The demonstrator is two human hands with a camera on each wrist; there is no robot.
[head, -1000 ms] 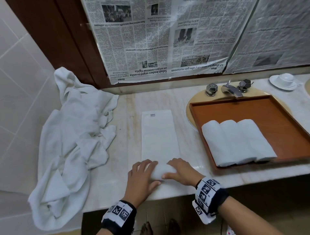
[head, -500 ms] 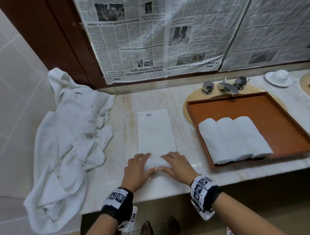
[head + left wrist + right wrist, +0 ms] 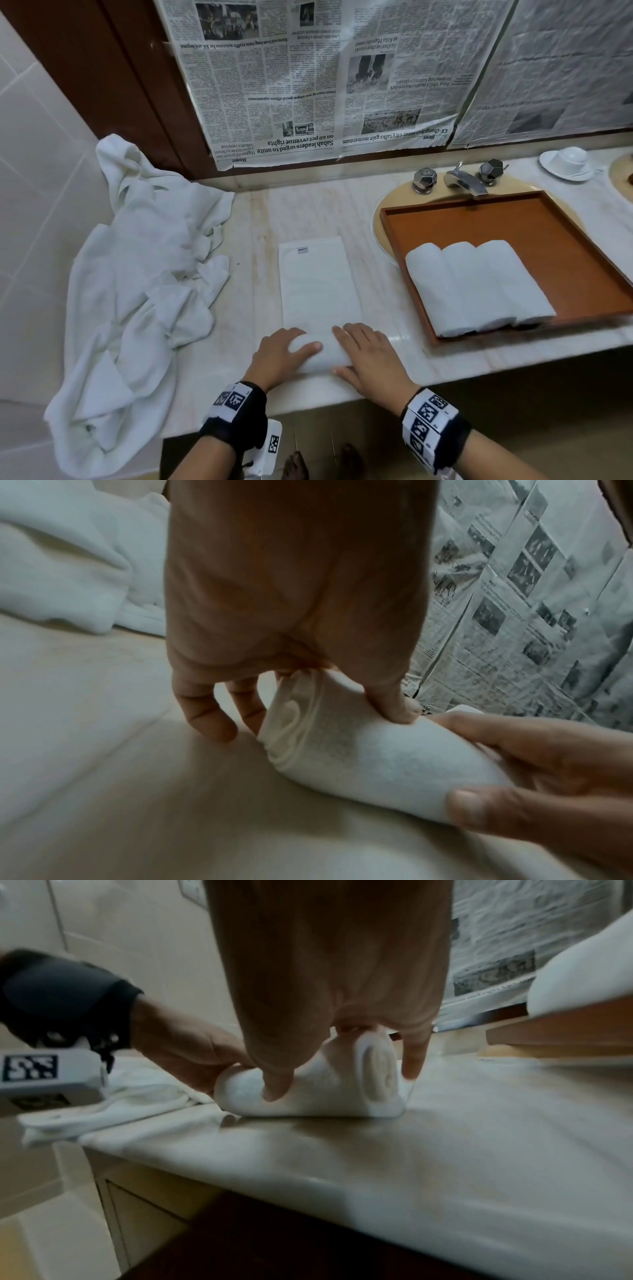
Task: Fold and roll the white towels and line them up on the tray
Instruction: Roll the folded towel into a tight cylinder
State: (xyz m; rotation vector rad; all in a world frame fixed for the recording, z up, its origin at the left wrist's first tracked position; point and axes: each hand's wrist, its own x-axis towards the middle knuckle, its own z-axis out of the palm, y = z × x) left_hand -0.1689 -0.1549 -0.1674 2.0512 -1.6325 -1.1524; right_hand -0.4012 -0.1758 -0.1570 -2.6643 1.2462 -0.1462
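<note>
- Your left hand (image 3: 281,356) and right hand (image 3: 368,363) curl over the rolled end of the folded towel (image 3: 318,284), each grip clamped on it.
- The towel's unrolled strip lies on the worktop (image 3: 394,329), long axis running straight away from you; roll forward.

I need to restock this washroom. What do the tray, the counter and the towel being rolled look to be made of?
Tray: probably wood or a wood-look laminate, reddish-brown, smooth, matte, with a raised rim. Counter: likely polished marble or similar stone, pale, veined, faintly glossy. Towel: white terry cotton by its looped, nubby pile, seen in the wrist views.
</note>
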